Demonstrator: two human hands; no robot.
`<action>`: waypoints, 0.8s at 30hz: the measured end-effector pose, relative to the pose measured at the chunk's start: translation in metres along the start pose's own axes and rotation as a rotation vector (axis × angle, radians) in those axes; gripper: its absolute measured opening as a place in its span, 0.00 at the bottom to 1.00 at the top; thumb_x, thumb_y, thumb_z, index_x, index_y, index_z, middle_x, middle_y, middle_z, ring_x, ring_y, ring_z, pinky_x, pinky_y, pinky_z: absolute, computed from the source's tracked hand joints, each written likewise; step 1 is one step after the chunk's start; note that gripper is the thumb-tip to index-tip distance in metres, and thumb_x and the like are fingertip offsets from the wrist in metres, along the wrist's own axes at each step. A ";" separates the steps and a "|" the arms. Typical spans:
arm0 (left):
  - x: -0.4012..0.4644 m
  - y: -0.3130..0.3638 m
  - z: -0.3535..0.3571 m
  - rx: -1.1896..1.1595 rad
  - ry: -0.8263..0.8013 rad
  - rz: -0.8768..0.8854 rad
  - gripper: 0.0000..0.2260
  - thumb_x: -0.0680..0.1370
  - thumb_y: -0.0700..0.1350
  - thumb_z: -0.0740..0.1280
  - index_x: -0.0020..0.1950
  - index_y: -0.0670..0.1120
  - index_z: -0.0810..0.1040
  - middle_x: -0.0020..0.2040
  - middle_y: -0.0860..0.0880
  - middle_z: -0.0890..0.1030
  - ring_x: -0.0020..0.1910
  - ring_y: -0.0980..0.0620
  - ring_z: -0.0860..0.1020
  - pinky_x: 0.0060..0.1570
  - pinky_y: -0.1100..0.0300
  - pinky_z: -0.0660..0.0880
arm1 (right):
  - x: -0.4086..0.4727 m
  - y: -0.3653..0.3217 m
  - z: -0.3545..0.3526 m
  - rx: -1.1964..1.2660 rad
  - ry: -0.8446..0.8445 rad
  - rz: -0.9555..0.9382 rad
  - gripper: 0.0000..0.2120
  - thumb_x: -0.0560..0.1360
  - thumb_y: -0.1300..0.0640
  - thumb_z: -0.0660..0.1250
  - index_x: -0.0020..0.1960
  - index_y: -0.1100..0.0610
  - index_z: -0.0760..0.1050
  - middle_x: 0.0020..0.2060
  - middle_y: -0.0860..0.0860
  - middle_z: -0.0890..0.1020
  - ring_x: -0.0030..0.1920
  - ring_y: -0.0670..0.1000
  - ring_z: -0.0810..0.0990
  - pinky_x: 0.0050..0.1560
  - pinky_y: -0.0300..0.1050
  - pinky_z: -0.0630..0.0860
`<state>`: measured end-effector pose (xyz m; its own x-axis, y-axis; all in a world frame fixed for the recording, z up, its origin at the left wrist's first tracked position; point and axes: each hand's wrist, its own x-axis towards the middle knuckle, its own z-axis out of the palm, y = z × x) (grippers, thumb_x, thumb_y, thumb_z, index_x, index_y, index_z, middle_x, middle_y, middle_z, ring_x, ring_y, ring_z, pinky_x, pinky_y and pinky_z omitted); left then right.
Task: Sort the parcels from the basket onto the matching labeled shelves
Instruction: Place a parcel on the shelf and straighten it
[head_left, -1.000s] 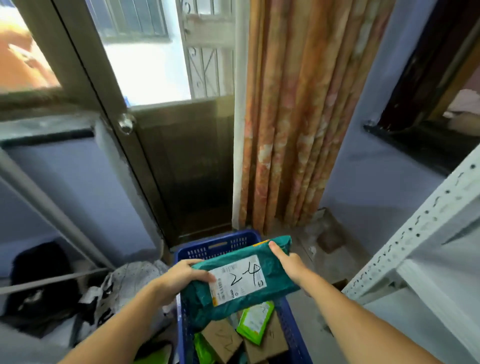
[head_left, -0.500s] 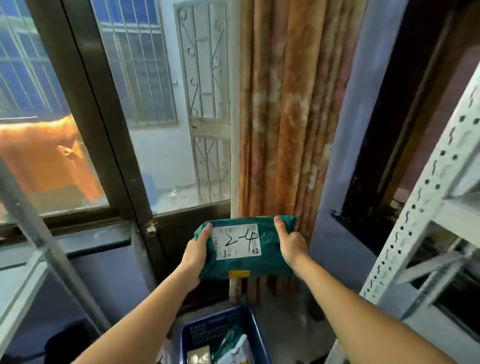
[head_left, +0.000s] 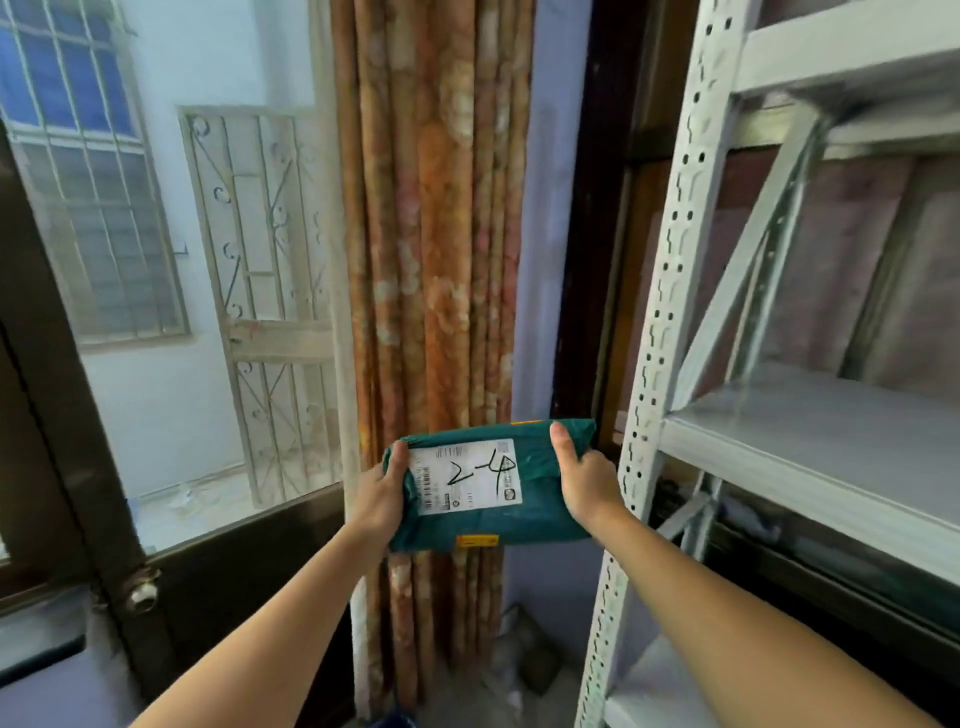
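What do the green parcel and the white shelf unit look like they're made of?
Green parcel: seemingly a soft plastic mailer bag, slightly glossy and creased, dented under both thumbs, with a matte paper label. White shelf unit: probably painted metal, judging by its punched slotted upright and thin flat shelves.

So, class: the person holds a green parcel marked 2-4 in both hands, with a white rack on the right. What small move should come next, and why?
Probably swing the green parcel rightward toward the white rack. The left hand and right hand grip its two ends, and it hangs in front of the curtain, left of the rack's post. No shelf labels can be read here, so the matching shelf must be found first.
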<state>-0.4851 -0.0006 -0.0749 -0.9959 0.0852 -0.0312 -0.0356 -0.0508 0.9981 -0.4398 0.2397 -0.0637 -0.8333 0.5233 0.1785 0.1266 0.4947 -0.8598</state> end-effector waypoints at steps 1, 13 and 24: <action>-0.002 0.003 0.006 0.009 -0.044 0.009 0.25 0.81 0.63 0.59 0.54 0.42 0.81 0.45 0.44 0.86 0.46 0.44 0.84 0.51 0.51 0.82 | -0.007 0.003 -0.008 -0.010 0.039 0.012 0.32 0.81 0.34 0.53 0.47 0.62 0.79 0.46 0.59 0.81 0.46 0.57 0.78 0.49 0.46 0.70; -0.059 0.009 0.103 0.017 -0.648 -0.010 0.22 0.85 0.59 0.58 0.56 0.43 0.82 0.50 0.43 0.87 0.51 0.40 0.86 0.59 0.39 0.80 | -0.157 0.030 -0.139 -0.128 0.507 0.167 0.34 0.83 0.36 0.52 0.45 0.66 0.79 0.36 0.55 0.78 0.40 0.55 0.78 0.46 0.47 0.71; -0.194 0.007 0.194 0.060 -1.005 0.070 0.21 0.85 0.59 0.55 0.55 0.47 0.82 0.49 0.47 0.88 0.49 0.45 0.86 0.55 0.45 0.82 | -0.308 0.061 -0.253 -0.269 0.785 0.337 0.33 0.80 0.32 0.50 0.45 0.60 0.77 0.41 0.55 0.81 0.43 0.53 0.80 0.45 0.48 0.76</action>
<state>-0.2764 0.1761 -0.0517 -0.4626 0.8846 0.0593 0.0519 -0.0397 0.9979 -0.0390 0.2840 -0.0500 -0.1335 0.9455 0.2971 0.5022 0.3230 -0.8022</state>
